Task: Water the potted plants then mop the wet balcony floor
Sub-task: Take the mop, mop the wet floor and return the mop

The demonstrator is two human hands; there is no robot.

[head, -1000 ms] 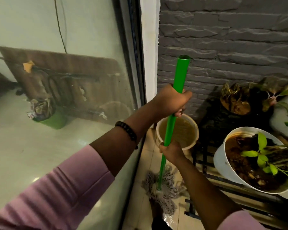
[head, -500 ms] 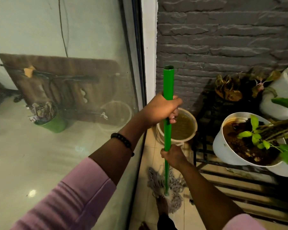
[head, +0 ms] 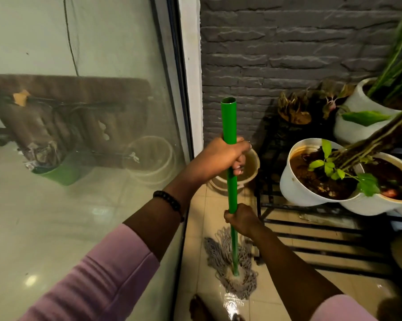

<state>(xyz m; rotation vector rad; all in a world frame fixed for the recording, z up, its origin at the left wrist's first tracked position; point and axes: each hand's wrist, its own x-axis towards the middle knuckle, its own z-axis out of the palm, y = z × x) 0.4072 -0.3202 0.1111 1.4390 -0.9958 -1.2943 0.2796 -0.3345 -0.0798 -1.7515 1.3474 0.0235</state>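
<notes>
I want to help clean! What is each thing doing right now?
Mop handle: upright, held by both hands.
Mop head: spread on the floor.
Left hand: grips handle high.
Right hand: grips handle lower.
Floor: wet, shiny.
Bucket: holds murky water.

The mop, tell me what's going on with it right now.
A person is mopping the balcony floor. The left hand grips the green mop handle high up and the right hand grips it lower down, with the pole close to upright. The grey string mop head is spread on the wet, shiny tiles beside the glass door. A bucket stands behind the handle, and white plant pots sit on a black rack to the right.
</notes>
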